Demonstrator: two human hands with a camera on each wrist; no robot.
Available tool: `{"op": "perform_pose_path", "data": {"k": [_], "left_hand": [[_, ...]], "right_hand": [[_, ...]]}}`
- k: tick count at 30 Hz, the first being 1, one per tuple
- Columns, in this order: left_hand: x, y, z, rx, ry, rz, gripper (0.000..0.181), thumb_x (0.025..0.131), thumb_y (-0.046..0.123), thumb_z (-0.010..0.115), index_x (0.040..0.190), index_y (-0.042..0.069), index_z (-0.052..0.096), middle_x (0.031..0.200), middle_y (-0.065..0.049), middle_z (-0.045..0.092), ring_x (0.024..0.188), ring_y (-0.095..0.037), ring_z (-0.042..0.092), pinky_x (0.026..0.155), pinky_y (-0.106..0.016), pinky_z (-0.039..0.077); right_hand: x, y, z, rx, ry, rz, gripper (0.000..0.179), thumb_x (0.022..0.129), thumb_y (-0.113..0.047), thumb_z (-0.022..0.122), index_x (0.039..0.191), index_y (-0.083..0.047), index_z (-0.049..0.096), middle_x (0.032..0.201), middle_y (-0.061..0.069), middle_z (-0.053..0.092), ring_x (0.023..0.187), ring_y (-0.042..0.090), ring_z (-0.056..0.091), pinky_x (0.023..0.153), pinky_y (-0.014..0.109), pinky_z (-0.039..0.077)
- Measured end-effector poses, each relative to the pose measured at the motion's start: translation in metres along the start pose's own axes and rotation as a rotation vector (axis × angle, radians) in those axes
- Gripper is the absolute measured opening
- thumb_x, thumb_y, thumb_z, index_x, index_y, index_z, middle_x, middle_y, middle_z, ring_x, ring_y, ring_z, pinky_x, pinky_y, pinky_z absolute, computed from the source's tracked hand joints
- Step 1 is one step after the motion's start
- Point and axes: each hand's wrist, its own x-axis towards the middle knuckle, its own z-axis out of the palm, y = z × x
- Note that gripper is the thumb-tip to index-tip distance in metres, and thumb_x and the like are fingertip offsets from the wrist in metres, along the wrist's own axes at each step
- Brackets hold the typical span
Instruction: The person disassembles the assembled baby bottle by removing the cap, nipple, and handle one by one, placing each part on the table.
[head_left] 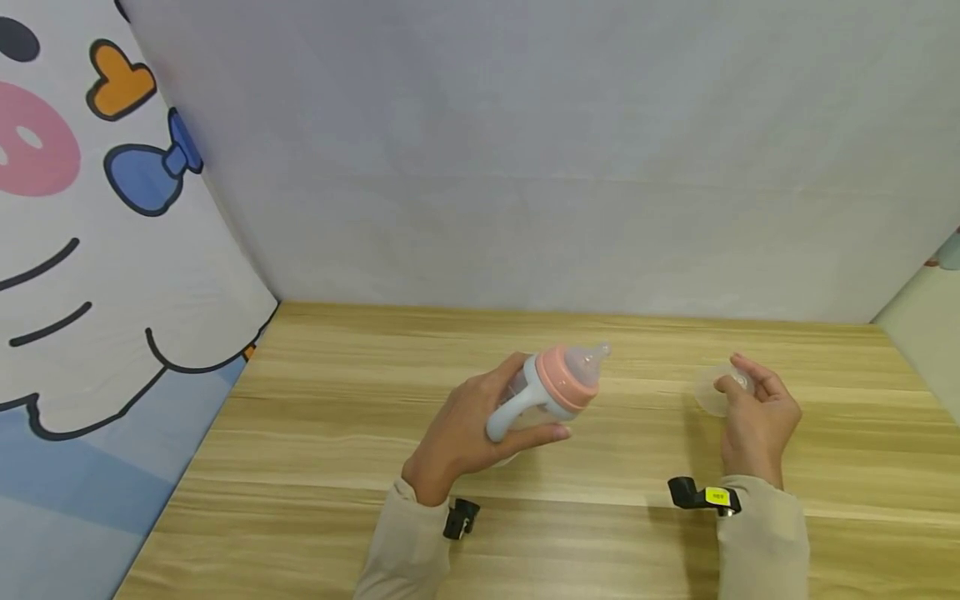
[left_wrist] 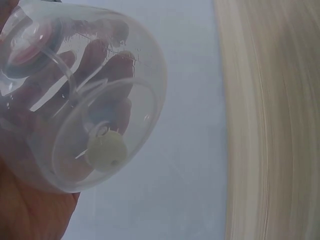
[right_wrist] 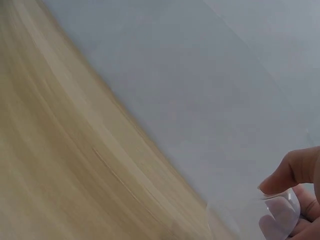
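Note:
A baby bottle [head_left: 567, 377] with a pink collar, clear nipple and pale blue handle is held in my left hand [head_left: 467, 421], tilted with its nipple up and to the right. The left wrist view looks at the clear base of the bottle [left_wrist: 150, 65]. Inside it a thin straw [left_wrist: 61, 66] runs down to a whitish ball [left_wrist: 106, 151], and the fingers show through the wall. Over at the right, my right hand [head_left: 763, 421] pinches a clear plastic cap [head_left: 708, 392] between thumb and fingers. Only part of that cap [right_wrist: 281, 215] enters the right wrist view.
Both hands are above a wood-grain table [head_left: 300, 500]. A pale grey wall sheet [head_left: 525, 167] rises behind its back edge. At the left hangs a cloth panel [head_left: 112, 350] with cartoon prints. Small black wrist devices sit at both sleeves.

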Motion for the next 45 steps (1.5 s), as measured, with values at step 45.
{"op": "perform_pose_path", "data": {"k": [45], "left_hand": [[0.002,0.001,-0.002,0.016,0.011,-0.021,0.059,0.083,0.048,0.079,0.130,0.023,0.054,0.092,0.010,0.065,0.072,-0.006,0.059,0.065,-0.024,0.050]], "right_hand": [[0.009,0.018,0.001,-0.164,-0.002,0.005,0.046,0.087,0.012,0.058,0.127,-0.009,0.067,0.147,0.000,0.055,0.147,0.014,0.038,0.122,0.034,0.031]]}}
